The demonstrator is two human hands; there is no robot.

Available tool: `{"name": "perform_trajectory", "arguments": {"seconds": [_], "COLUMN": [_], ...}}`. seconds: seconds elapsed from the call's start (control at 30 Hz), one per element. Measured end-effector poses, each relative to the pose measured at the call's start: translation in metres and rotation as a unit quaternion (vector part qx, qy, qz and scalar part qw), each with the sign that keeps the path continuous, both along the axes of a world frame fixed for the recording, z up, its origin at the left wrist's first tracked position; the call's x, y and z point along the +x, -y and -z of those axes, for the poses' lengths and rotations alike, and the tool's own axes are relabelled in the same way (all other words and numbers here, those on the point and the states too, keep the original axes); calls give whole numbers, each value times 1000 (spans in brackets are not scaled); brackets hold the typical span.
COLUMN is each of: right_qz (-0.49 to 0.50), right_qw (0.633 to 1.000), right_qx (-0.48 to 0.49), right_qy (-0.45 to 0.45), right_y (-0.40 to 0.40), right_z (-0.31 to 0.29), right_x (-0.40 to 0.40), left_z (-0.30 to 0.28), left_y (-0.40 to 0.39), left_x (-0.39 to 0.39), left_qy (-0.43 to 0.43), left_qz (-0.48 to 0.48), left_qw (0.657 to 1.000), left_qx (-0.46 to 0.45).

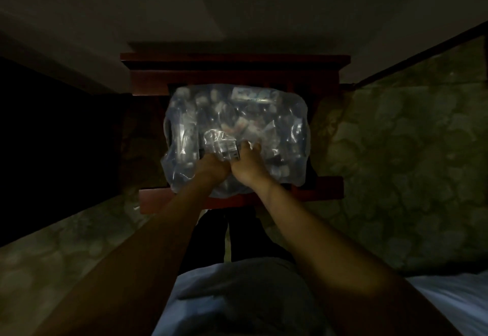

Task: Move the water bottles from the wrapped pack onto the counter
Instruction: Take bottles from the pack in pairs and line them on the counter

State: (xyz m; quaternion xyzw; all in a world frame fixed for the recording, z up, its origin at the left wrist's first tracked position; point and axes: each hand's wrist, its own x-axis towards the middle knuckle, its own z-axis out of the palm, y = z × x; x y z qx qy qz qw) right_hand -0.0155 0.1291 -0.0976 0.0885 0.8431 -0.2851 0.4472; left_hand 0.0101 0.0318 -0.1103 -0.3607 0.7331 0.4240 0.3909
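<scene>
1. Head view, your far left, about nine o'clock: a dark, unlit area (52, 137) fills that side, and nothing in it can be made out.
2. Moving in, your left hand (211, 168) sits on the near edge of the wrapped pack (235, 135), at about seven o'clock of the pack. Its fingers curl into the clear plastic wrap (220, 141), gripping a bunched fold of it.
3. At the centre, the wrapped pack rests on a dark red wooden stand (235, 62) that fills twelve o'clock of your view. Water bottles (184, 129) lie inside the wrap, packed together; their number cannot be counted in this dim light. None can be seen outside the pack.
4. Just right of centre, your right hand (248, 165) touches your left, knuckle to knuckle. Its fingers reach up into the same raised fold of wrap and pinch it, thumb side toward the left hand.
5. Further right, from two to four o'clock, a green patterned surface (401, 156) runs beside the stand.
6. Bottom right, at five o'clock, a pale cloth (454, 301) shows at the frame corner.
</scene>
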Motion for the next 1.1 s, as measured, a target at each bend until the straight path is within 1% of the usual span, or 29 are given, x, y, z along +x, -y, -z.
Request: {"name": "perform_trajectory", "arguments": {"seconds": [0.1, 0.2, 0.3, 0.4, 0.47, 0.53, 0.63, 0.7, 0.73, 0.8, 0.87, 0.97, 1.0, 1.1], "right_qz": [8, -2, -12, 5, 11, 14, 20, 20, 10, -42, -109, -198, -206, -193], "right_qw": [1000, 998, 996, 995, 993, 990, 990, 990, 989, 985, 975, 955, 952, 954], "right_qx": [0, 30, 56, 79, 104, 128, 139, 137, 142, 162, 187, 216, 217, 219], "right_qy": [-27, -53, -66, -63, -60, -47, -33, -29, -30, -38, -46, -52, -55, -64], "right_y": [0, -1, 0, 4, 9, 13, 17, 19, 19, 18, 14, 4, 1, 0], "right_z": [2, 9, 21, 28, 29, 29, 27, 25, 24, 22, 20, 18, 18, 21], "right_x": [-2, 6, 12, 10, 8, 5, -3, -10, -13, -19, -24, -23, -21, -19], "left_z": [8, 16, 19, 23, 26, 27, 24, 17, 13, 5, -2, -15, -18, -24], "left_y": [-3, -16, -29, -29, -22, -14, -4, 0, 1, 1, -1, -3, -2, -1], "left_x": [-4, -8, -12, -13, -9, -3, 10, 16, 18, 23, 25, 27, 28, 24], "left_qy": [8, 24, 64, 63, 54, 27, -23, -45, -53, -60, -73, -101, -101, -95], "left_qz": [-88, -156, -163, -145, -105, -78, -106, -110, -101, -95, -137, -253, -281, -313], "left_qw": [996, 985, 977, 974, 982, 991, 994, 993, 993, 992, 984, 952, 942, 932], "left_qx": [-9, -71, -124, -164, -146, -106, -15, 21, 30, 49, 85, 143, 154, 156]}}
